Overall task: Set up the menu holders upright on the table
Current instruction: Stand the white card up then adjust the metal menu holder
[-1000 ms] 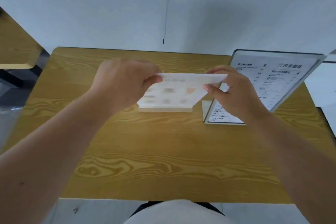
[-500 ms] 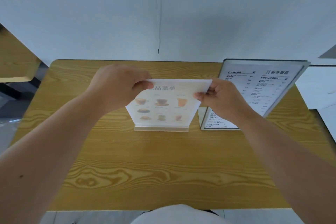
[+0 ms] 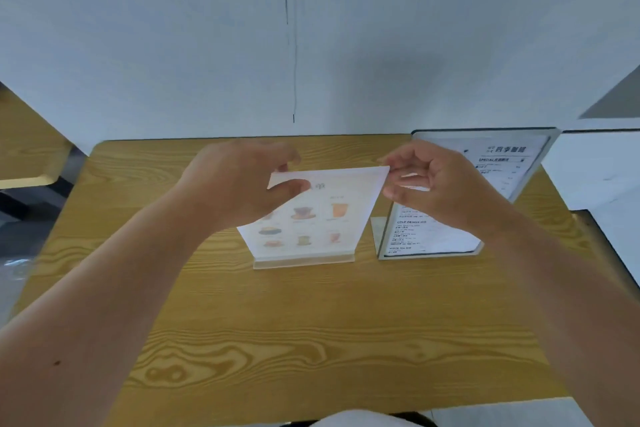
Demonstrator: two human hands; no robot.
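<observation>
A clear acrylic menu holder (image 3: 325,218) with drink pictures stands upright on its base on the wooden table (image 3: 311,329), near the middle. My left hand (image 3: 239,184) pinches its top left corner, thumb in front and fingers behind. My right hand (image 3: 436,184) is at the top right corner with thumb and fingers apart, not closed on the edge. A second, larger menu holder (image 3: 491,184) with a black-and-white text menu stands upright to the right, partly hidden by my right hand.
A white wall rises right behind the table's far edge. Another wooden table (image 3: 24,149) is at the far left, and a white surface (image 3: 602,163) lies at the right. The table's near edge is close to my body.
The picture menu holder went from tilted in the air to standing upright on the table. My right hand's fingers have loosened from its top corner.
</observation>
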